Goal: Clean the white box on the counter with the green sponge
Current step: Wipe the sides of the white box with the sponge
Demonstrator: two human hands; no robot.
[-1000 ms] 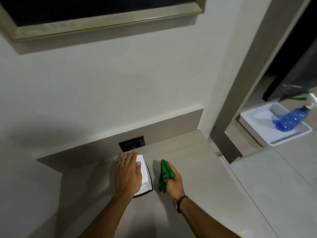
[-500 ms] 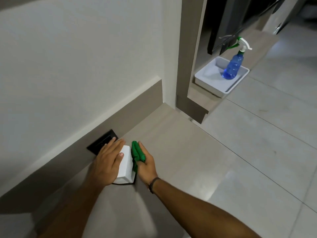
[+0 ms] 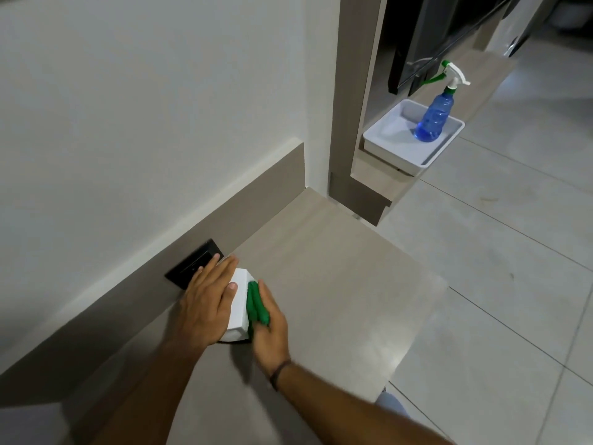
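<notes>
A small white box sits on the beige counter near the wall. My left hand lies flat on its top, fingers spread, covering most of the lid. My right hand grips a folded green sponge and presses it against the right side of the box. Part of the sponge is hidden under my fingers.
A black wall socket sits just behind the box. Farther right, a white tray on a lower ledge holds a blue spray bottle. The counter ends at the right above a tiled floor.
My right hand has brought the green sponge from beside the box into contact with its right side. The view has swung right and down. My left hand stays on the box.
</notes>
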